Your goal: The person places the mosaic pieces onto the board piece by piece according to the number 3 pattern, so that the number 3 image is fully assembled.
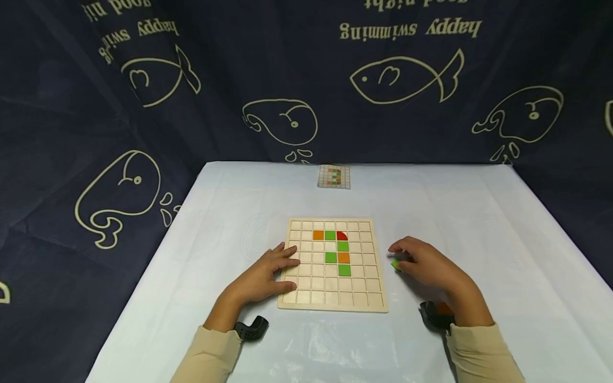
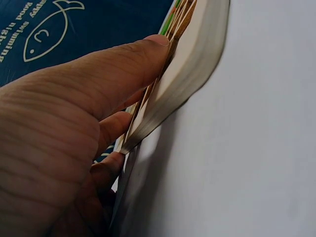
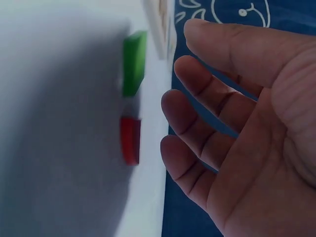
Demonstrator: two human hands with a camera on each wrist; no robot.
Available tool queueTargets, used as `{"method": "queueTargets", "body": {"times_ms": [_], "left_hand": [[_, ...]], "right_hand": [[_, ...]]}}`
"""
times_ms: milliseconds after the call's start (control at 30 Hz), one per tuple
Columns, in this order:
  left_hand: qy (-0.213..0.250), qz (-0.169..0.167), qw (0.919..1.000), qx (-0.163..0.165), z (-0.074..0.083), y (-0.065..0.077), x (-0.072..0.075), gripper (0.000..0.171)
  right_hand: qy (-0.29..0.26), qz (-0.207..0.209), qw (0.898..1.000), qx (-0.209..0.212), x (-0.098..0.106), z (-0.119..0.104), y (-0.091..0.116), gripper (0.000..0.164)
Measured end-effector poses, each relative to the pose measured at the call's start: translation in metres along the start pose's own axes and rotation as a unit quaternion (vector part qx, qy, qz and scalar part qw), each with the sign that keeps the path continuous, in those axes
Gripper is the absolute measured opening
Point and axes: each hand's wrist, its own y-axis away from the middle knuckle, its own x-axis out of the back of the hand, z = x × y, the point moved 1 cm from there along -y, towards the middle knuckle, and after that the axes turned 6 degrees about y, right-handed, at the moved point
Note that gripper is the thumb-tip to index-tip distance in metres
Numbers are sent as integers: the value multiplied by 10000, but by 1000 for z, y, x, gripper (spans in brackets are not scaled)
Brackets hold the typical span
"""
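A square wooden grid board (image 1: 306,298) lies on the table with orange, green and red pieces set in its cells. Across its left edge rests my left hand (image 1: 268,274), fingers spread and tips on the cells. In the left wrist view the thumb (image 2: 133,59) lies along the board's thick side (image 2: 187,74). Right of the board my right hand (image 1: 428,263) hovers with loosely bent fingers, holding nothing. A green piece (image 1: 395,265) shows partly from under it. The right wrist view has this green piece (image 3: 133,64) beside a red piece (image 3: 130,140), both apart from the fingers.
A small card (image 1: 333,176) printed with a coloured grid lies at the table's far edge. Near the right wrist an orange-red piece (image 1: 444,308) is partly hidden by the black wrist camera (image 1: 435,317). Dark cloth (image 1: 297,48) with fish drawings hangs behind the white table (image 1: 230,213).
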Motion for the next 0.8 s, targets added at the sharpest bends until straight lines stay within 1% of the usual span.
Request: {"method": "queueTargets", "body": {"times_ms": [167,300,467,600,700,800], "left_hand": [[15,12,10000,-18,0,0,0,56],[2,21,10000,-5,0,1,0,56],[1,27,10000,-21,-1,1,-1,55],[5,18,10000,-47,-2,1,-1,56],[-31,19,10000,-50,-3,0,-1,56],[-68,22,10000,-58,-3,0,-1,56]], "right_hand": [[-131,-103,9999,-41,-4,9,4,26],[-142,-154,9998,-50,-7,11,5,27],[-9,-148,9999,-46,-12,11,5,31],[121,-33,9999,33,-15,12,4,28],[224,18,9997,-4,-15,12,3,25],[260,18,9996,-65,-16,13,2,27]]}}
